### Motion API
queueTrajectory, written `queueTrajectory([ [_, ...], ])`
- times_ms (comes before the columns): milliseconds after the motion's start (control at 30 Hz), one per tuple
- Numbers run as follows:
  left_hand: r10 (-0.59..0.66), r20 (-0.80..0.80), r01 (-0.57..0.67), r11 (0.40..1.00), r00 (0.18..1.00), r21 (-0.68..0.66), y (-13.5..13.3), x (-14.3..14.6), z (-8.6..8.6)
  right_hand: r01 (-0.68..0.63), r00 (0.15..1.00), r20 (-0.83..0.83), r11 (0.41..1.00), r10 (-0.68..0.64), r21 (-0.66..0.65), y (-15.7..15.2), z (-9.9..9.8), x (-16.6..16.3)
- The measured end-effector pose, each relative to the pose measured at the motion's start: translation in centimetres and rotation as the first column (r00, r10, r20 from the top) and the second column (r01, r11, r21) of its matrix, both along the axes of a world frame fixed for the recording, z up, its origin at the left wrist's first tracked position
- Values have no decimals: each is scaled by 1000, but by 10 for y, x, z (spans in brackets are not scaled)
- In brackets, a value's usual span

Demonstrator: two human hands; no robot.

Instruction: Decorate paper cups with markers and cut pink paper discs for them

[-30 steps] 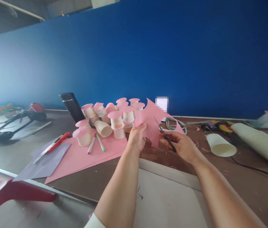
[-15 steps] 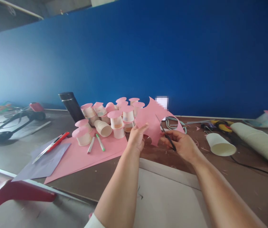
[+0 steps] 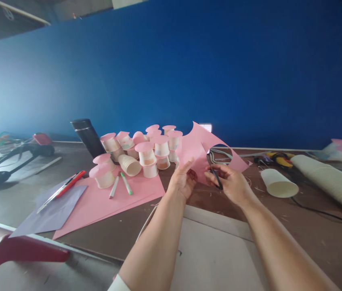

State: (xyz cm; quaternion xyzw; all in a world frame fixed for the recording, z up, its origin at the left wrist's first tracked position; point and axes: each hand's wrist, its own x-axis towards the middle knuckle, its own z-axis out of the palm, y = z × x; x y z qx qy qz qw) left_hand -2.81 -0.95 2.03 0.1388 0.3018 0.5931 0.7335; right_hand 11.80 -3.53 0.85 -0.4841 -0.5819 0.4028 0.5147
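Note:
My left hand (image 3: 184, 178) is closed on the lower left of a pink paper sheet (image 3: 191, 147), its thumb on the near face. Curved cut-outs run along the sheet's edges, and a narrow strip reaches off to the right. In my right hand (image 3: 229, 182) is a pair of scissors (image 3: 218, 178) with black handles, fingers through the loops. The blades meet the sheet's right side, partly hidden by the paper. Left of the hands stand several paper cups (image 3: 147, 157) topped with pink paper discs (image 3: 145, 146), some stacked.
Pink sheets (image 3: 98, 208), two markers (image 3: 126, 184), a red utility knife (image 3: 70, 184) and a black flask (image 3: 87, 137) lie or stand leftward. On the right are a single cup (image 3: 279, 184), a long cup stack (image 3: 328, 182) and cables. A pale box (image 3: 216, 246) sits below my forearms.
The pink sheet has turned and shifted slightly right, its strip now reaching further right. My left hand has moved a little right and lower. The scissors stay at the sheet's right side.

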Motion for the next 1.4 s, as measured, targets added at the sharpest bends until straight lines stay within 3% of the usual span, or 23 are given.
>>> queueTrajectory([
  [267, 128, -128, -88, 956, 983, 281, -2, 6, -5, 19, 994, 106, 1000, -19, 1, -3, 0, -1],
  [367, 175, -196, -117, 954, 965, 276, 1, 5, -9, 15, 991, 132, 1000, -15, 1, -3, 1, -1],
  [600, 129, -357, -34, 964, 925, 262, 2, 0, -9, 54, 993, 108, 998, -51, -28, -4, 3, -1],
  [900, 58, -368, 55, 955, 928, 290, 5, -1, -14, 113, 990, 92, 993, -110, -38, -4, 5, -1],
  [1200, 65, -419, 60, 958, 906, 279, 5, -3, -13, 94, 995, 41, 996, -94, -5, -2, 3, -1],
  [1400, 66, -364, 51, 951, 929, 304, 1, -3, -9, 79, 997, 8, 997, -79, 0, -2, 1, -1],
])
